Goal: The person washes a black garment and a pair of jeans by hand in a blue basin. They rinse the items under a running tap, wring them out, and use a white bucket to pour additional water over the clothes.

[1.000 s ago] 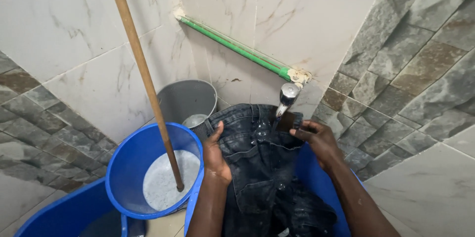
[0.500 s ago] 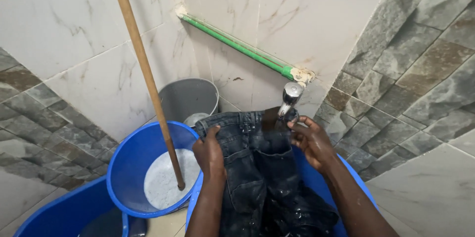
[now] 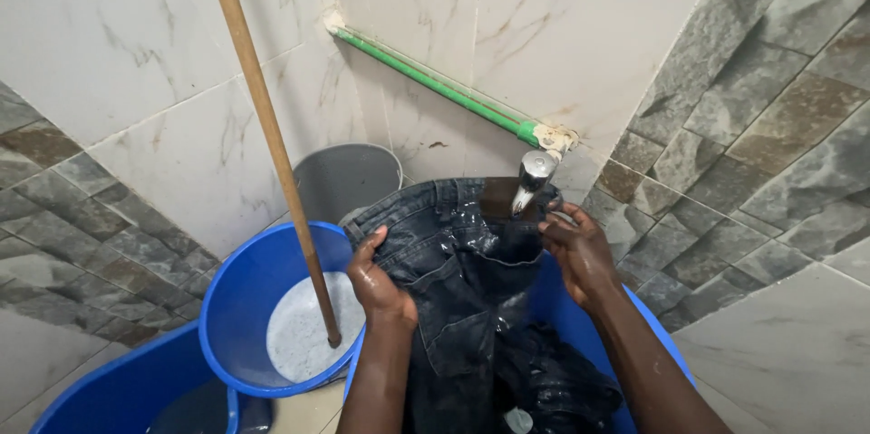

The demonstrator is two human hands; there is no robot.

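- Head cam: your left hand [image 3: 379, 282] is closed on the wet jeans [image 3: 458, 271] at the waistband's left edge; right hand [image 3: 578, 251] grips the right edge.
- Jeans spread under the tap [image 3: 533, 178], over a blue basin [image 3: 580, 325], so runoff drops in.
- Wooden stick [image 3: 272, 139] stands in a soapy blue bucket [image 3: 237, 307], grey bucket [image 3: 349, 182] behind.

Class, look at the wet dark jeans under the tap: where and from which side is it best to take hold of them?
Probably the waistband of the jeans, one hand at each outer end, coming in from the sides as the left hand and right hand do: its thick doubled edge spreads them flat under the tap.
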